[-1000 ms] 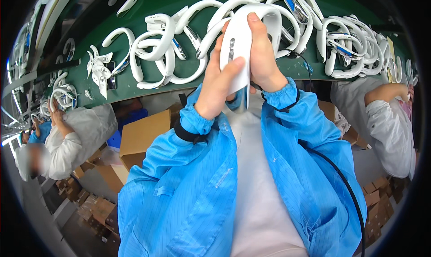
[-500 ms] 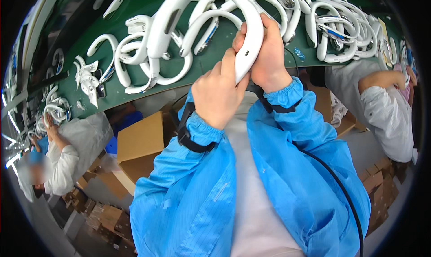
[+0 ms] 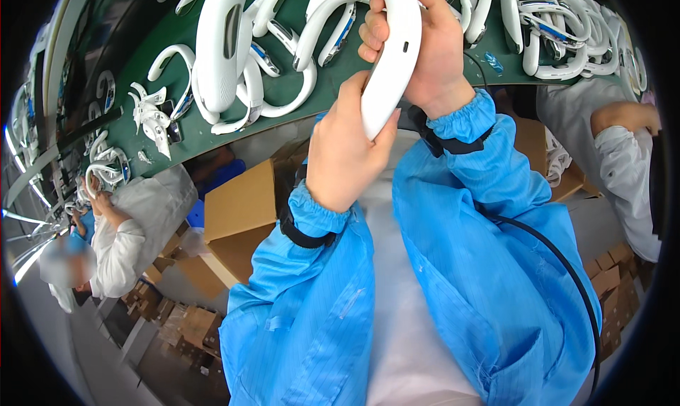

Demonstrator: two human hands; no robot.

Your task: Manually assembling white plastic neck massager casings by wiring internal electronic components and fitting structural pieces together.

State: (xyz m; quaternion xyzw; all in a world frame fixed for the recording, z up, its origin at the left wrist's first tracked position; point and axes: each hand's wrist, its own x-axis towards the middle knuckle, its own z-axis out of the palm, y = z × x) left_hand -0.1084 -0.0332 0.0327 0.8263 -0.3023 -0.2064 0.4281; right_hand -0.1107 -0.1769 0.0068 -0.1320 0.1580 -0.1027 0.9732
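Both my hands hold one white curved plastic neckband piece (image 3: 392, 59) above the near edge of a green conveyor belt (image 3: 340, 76). My left hand (image 3: 343, 154) grips its lower end from below, fingers wrapped around it. My right hand (image 3: 433, 48) clasps the upper part of the same arm. The piece arcs up and left to a second broad white arm (image 3: 221, 48) with a dark slot. Blue sleeves with black wrist straps cover both forearms.
Several more white U-shaped neckband pieces (image 3: 559, 30) lie scattered on the belt. A person in white (image 3: 134, 243) works at the left, another sleeve in white (image 3: 623, 158) at the right. Cardboard boxes (image 3: 241, 207) stand under the belt.
The white piece has turned in my hands from facing me flat to side-on, its arch swinging up and left. My left hand slid to the lower end.
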